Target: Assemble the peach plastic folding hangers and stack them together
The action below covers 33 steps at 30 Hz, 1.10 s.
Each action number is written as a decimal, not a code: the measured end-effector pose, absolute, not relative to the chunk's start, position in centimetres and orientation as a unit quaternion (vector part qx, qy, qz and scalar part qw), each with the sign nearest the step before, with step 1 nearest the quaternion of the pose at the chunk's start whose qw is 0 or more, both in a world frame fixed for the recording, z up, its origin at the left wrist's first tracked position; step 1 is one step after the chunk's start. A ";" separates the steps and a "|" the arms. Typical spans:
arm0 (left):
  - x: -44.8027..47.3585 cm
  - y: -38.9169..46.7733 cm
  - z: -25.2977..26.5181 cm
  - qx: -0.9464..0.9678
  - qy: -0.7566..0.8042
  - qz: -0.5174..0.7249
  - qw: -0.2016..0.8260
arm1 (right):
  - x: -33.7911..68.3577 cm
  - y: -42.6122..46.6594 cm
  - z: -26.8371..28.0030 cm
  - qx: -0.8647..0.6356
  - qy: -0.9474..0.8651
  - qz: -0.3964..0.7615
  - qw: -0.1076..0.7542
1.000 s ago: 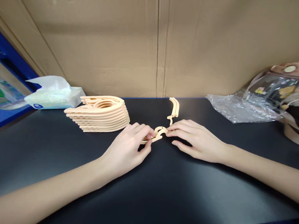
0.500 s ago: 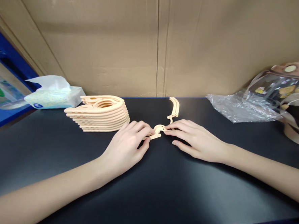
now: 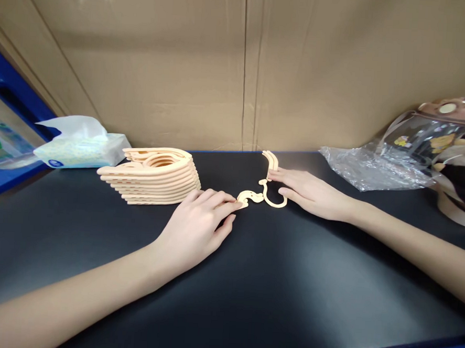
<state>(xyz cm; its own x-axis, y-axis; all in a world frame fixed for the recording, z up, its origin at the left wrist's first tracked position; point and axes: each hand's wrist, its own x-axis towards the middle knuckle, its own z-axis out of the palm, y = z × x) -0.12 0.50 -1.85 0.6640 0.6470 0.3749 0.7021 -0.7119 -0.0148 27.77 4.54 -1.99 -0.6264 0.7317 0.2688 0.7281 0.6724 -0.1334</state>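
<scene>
My left hand [image 3: 200, 222] rests at the middle of the table with its fingers closed on a cream plastic hanger piece [image 3: 250, 197]; the fingers hide part of it. Touching or close to that piece's right end is a cream hanger hook [image 3: 273, 204], lying flat. My right hand [image 3: 314, 192] reaches over from the right, thumb apart from outstretched fingers. Its fingertips touch the near end of two curved cream hanger arms [image 3: 271, 159], lying side by side behind the hook. A neat stack of cream folding hangers [image 3: 159, 182] stands left of my left hand.
A tissue pack [image 3: 80, 146] lies at the back left by a blue frame [image 3: 20, 93]. At the back right are a crumpled clear plastic bag [image 3: 374, 169] and a clear bottle with a brown lid [image 3: 428, 131] and strap. Cardboard [image 3: 176, 65] stands behind the black table [image 3: 249, 290].
My right hand has left the middle hanger piece and moved back to the curved hanger arms, uncovering the hook. The left hand stays put, while the middle piece has shifted slightly.
</scene>
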 end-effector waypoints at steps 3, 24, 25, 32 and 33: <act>-0.1 0.5 -1.8 -0.906 -0.381 -0.168 0.069 | 27.7 4.6 -1.8 -0.463 -0.870 -0.046 0.161; -0.2 0.5 -1.9 -0.909 -0.386 -0.158 0.011 | 29.0 5.5 -1.5 -0.658 -0.732 -0.119 0.128; -0.3 0.6 -1.9 -0.908 -0.387 -0.159 0.010 | 29.1 5.4 -1.4 -0.659 -0.731 -0.116 0.132; -0.3 0.8 -2.1 -0.908 -0.383 -0.172 0.017 | 29.4 4.6 0.4 -0.650 -0.725 -0.078 0.212; -0.3 0.7 -2.1 -0.905 -0.383 -0.181 0.018 | 29.2 4.4 0.8 -0.640 -0.731 -0.069 0.227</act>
<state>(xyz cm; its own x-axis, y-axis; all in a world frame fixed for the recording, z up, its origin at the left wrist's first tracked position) -0.32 0.73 -2.15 0.6403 0.6877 0.3422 0.7010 -0.7053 0.1057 29.19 4.36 0.79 -0.0785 0.9038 0.4206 0.9666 0.1723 -0.1899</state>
